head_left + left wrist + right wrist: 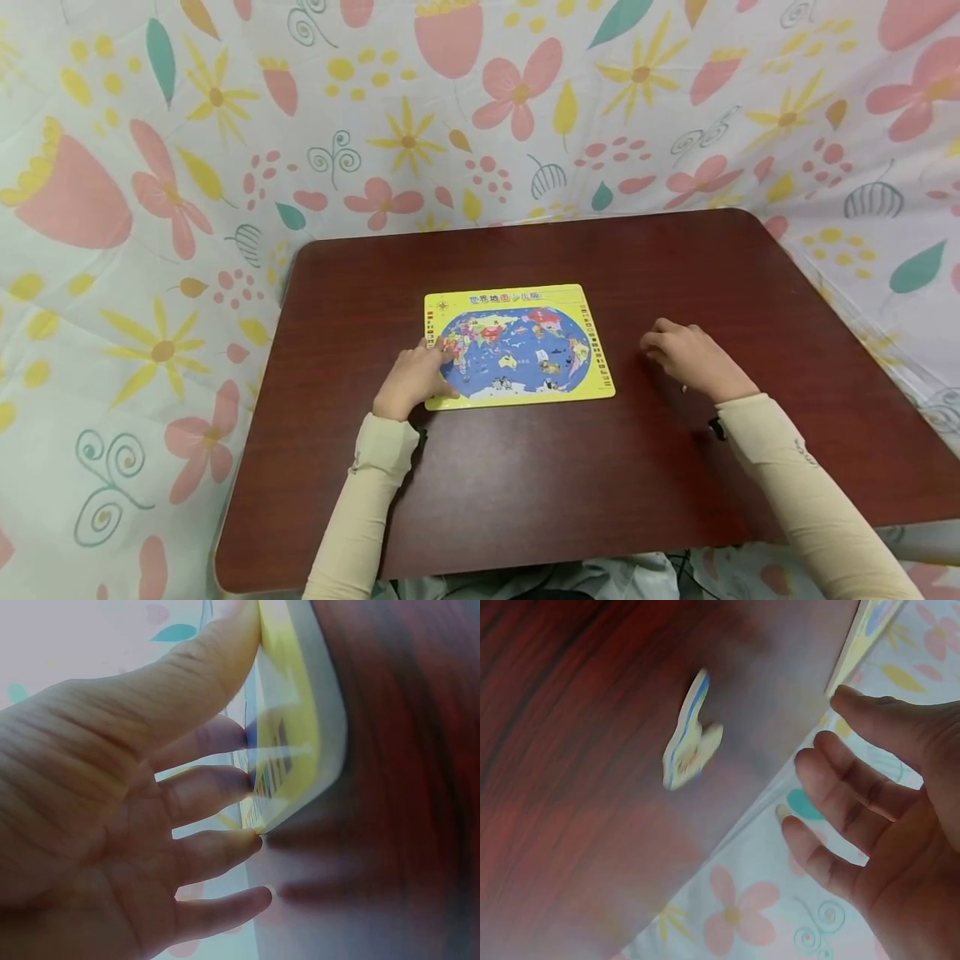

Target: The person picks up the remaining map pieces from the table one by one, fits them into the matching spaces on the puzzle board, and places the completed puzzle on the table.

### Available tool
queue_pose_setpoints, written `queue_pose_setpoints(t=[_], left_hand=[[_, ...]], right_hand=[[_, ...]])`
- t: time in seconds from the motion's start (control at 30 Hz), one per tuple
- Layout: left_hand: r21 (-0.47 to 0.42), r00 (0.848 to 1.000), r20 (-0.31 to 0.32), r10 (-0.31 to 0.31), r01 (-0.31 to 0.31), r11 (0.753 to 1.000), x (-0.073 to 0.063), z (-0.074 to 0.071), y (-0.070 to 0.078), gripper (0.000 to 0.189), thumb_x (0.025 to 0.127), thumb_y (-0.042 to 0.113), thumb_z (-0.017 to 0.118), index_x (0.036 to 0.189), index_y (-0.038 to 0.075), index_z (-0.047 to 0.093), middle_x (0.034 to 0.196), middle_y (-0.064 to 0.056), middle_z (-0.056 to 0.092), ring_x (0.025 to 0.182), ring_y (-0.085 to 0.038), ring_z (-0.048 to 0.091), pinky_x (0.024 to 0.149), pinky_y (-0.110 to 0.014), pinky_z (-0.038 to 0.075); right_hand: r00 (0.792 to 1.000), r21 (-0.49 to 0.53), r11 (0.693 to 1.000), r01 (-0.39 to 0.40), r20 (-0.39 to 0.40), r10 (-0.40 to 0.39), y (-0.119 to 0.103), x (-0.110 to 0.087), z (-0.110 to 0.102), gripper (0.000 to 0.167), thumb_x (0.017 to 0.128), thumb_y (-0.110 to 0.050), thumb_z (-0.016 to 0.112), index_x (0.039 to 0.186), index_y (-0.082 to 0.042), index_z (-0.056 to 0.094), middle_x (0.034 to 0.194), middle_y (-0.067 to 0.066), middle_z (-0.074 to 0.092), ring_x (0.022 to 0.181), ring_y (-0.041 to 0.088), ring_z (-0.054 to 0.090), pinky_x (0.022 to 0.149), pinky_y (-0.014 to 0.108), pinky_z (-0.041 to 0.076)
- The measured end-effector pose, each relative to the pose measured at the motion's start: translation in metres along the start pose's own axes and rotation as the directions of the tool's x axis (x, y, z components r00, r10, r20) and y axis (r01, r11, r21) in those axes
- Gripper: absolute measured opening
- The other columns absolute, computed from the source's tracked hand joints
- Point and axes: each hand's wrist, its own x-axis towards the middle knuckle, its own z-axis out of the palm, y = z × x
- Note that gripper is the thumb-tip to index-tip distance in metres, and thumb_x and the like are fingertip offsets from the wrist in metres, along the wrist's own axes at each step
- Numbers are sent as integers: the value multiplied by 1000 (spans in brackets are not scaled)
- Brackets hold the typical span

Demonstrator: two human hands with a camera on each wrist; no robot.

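A yellow-bordered world map puzzle board [525, 399] lies on the table, its blue oval map facing up. My left hand [415, 379] rests at the board's left edge. In the left wrist view, the thumb [217, 664] is at the board's near edge, and the other fingers are spread and fairly straight. My right hand [688, 357] is to the right of the board, over the tabletop. Its fingers are loosely bent with nothing between them in the right wrist view. Apart from these fingertips shows a small cream puzzle piece [688, 742] with a blue stripe, slightly blurred.
The dark red-brown wooden table [525, 492] has rounded corners. A white cloth [405, 83] printed with flowers and leaves hangs behind it and along both sides. The person's lap shows below the near edge.
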Motion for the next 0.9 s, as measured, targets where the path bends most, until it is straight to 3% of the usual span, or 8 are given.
queue_pose_setpoints(t=[0.2,0.4,0.7,0.9], left_hand=[[-23,1000,3,-4,5,1000,0,0,0,74,78,37,89,142,11,61,157,-20,37,144,-47,33,108,-57,38],[-20,1000,2,8,-8,1000,0,1,0,75,78,37,89,142,10,61,157,-21,37,143,-47,34,107,-57,38],[7,1000,-1,21,-21,1000,1,1,-1,71,79,38,88,140,10,63,155,-22,41,141,-47,38,105,-57,41],[14,1000,6,14,-15,1000,2,1,0,71,79,38,87,139,10,63,155,-22,41,142,-46,37,106,-58,40]], right_hand=[[998,-1,999,-34,44,34,10,-18,-11,13,87,2,75,98,-5,75,87,8,59,59,12,50,54,36,46],[996,12,998,-65,65,64,16,-33,-18,15,88,2,73,101,-3,74,94,11,62,63,17,57,58,42,50],[994,17,997,-75,80,74,17,-43,-20,19,83,6,71,101,-2,73,94,13,63,71,28,63,63,52,52],[977,31,989,-146,160,139,16,-48,-21,22,84,-3,77,105,0,72,96,13,62,75,27,63,66,55,51]])
